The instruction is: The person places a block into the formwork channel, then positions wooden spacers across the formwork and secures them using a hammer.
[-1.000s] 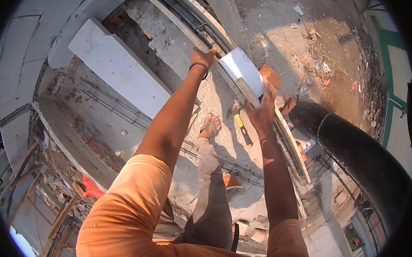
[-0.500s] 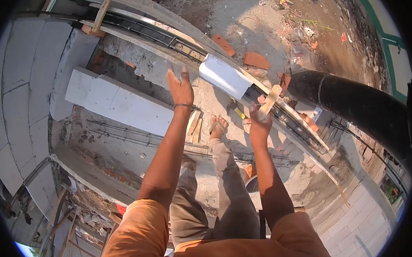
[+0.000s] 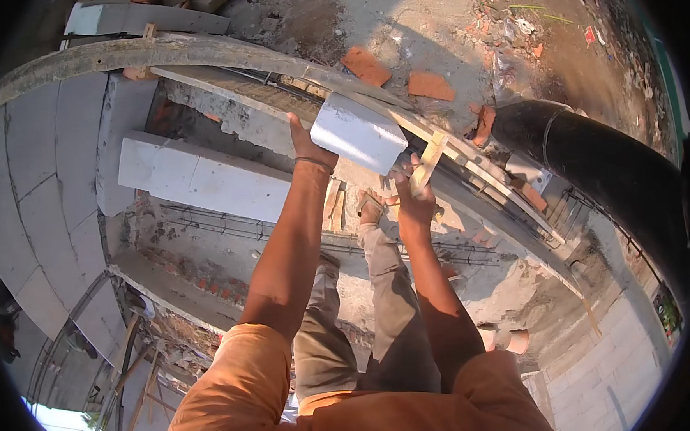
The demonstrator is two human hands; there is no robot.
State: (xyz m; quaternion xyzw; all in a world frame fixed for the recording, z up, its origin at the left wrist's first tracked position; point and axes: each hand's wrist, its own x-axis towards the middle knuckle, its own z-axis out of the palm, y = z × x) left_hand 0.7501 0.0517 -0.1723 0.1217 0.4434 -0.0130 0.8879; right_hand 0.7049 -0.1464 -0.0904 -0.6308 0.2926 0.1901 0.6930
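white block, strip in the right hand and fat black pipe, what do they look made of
White block: perhaps lightweight concrete, from its plain pale faces and crisp edges; the sunlit sheen leaves its finish open.
Strip: raw wood, from its yellowish tone and unpainted, rough-cut look.
Black pipe: likely plastic, smooth and slightly shiny; rubber is possible.

Orange shirt over grey-brown trousers

The block (image 3: 359, 133) is pale bluish white, the wood strip (image 3: 430, 164) light yellow-tan. Broken bricks (image 3: 431, 86) are orange-red. The thick pipe (image 3: 603, 155) is black. Grey wall blocks (image 3: 38, 239) carry thin dark joint lines. The wristband (image 3: 313, 162) is dark. The shirt (image 3: 418, 411) is plain orange; the trousers (image 3: 397, 322), grey-brown.
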